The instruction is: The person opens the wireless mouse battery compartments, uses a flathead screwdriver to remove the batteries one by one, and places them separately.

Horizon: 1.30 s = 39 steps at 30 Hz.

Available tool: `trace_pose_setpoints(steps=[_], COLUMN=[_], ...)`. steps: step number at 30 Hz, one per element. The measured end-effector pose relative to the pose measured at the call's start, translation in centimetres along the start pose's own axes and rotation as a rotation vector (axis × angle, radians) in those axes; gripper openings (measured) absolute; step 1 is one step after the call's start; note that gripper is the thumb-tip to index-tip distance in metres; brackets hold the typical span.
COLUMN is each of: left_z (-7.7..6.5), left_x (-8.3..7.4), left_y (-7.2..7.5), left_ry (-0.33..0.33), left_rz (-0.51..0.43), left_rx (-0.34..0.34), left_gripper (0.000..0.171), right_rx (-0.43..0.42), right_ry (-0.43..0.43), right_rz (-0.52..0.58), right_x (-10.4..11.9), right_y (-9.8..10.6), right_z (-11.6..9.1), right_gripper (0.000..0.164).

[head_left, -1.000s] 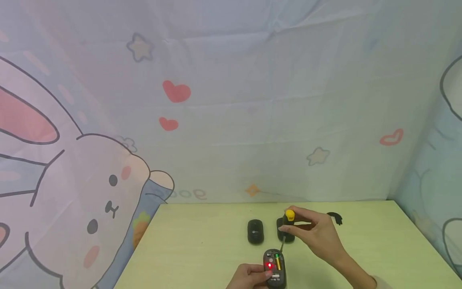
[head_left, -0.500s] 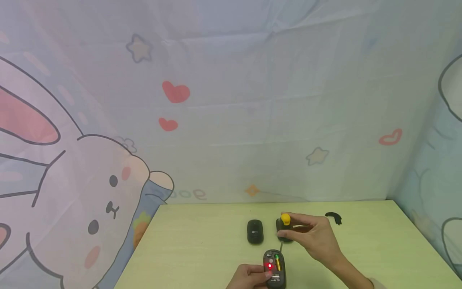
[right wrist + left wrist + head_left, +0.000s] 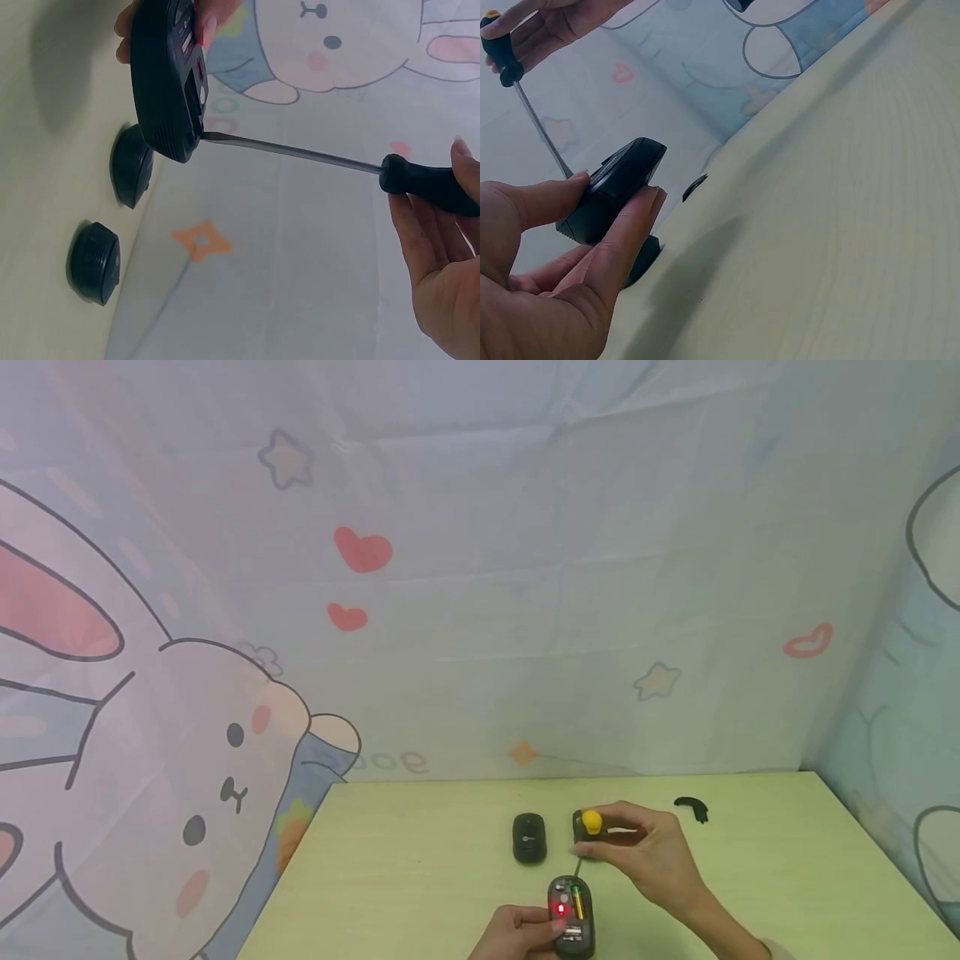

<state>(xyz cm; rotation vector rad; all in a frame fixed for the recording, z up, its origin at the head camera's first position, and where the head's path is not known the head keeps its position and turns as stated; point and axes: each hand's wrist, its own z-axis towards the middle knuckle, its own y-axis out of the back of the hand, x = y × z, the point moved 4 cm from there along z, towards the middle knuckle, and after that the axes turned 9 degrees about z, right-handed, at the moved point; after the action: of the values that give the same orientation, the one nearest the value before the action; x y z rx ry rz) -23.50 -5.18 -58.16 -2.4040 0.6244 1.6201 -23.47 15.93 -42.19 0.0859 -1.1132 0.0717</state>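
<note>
My left hand [image 3: 517,933] holds a black computer mouse [image 3: 576,941] upside down above the table, thumb on its underside. A gold-and-green battery [image 3: 578,903] lies in the mouse's uncovered slot, and a red light glows beside it. My right hand [image 3: 654,853] grips a screwdriver [image 3: 292,152] by its dark handle, which has a yellow end. In the right wrist view the flat tip of the steel shaft is right at the front end of the mouse's underside. Fingers partly wrap the mouse in the left wrist view.
Two more black mice stand on the pale table [image 3: 390,877]: one mouse [image 3: 529,839] upright at the back, another mouse [image 3: 578,828] partly hidden behind the screwdriver. A curved black cover [image 3: 692,808] lies at the back right. A printed cloth [image 3: 480,610] hangs behind the table.
My right hand has moved slightly down and left with the screwdriver, and its tip has shifted left along the mouse's front end. My left hand and the mouse stay nearly still.
</note>
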Motion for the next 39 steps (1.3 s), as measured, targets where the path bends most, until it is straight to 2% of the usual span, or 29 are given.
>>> trace_pose_setpoints(steps=[19,22,28,32,39], left_z=[-0.36,-0.35,0.06,0.19,0.23], left_x=[-0.23,-0.23,-0.16,-0.21,-0.17], left_y=[0.02,0.03,0.09,0.11,0.21], left_ry=[-0.043,-0.034,0.025,0.034,0.011], left_rz=[-0.003,-0.005,0.007,0.007,-0.044], left_rx=[-0.015,-0.017,-0.009,0.013,0.044], left_gripper=[0.036,0.036,0.039,0.046,0.061], right_rx=[-0.001,-0.004,0.009,0.029,0.052], right_ry=[0.046,0.068,0.120,0.152,0.232], right_rz=[0.002,-0.005,-0.027,-0.037,-0.091], right_x=[-0.03,0.04,0.03,0.00,-0.18], right_y=[-0.09,-0.17,-0.49,-0.65,-0.92], right_z=[-0.39,-0.46,-0.59,-0.67,-1.00], right_gripper=[0.036,0.035,0.031,0.031,0.032])
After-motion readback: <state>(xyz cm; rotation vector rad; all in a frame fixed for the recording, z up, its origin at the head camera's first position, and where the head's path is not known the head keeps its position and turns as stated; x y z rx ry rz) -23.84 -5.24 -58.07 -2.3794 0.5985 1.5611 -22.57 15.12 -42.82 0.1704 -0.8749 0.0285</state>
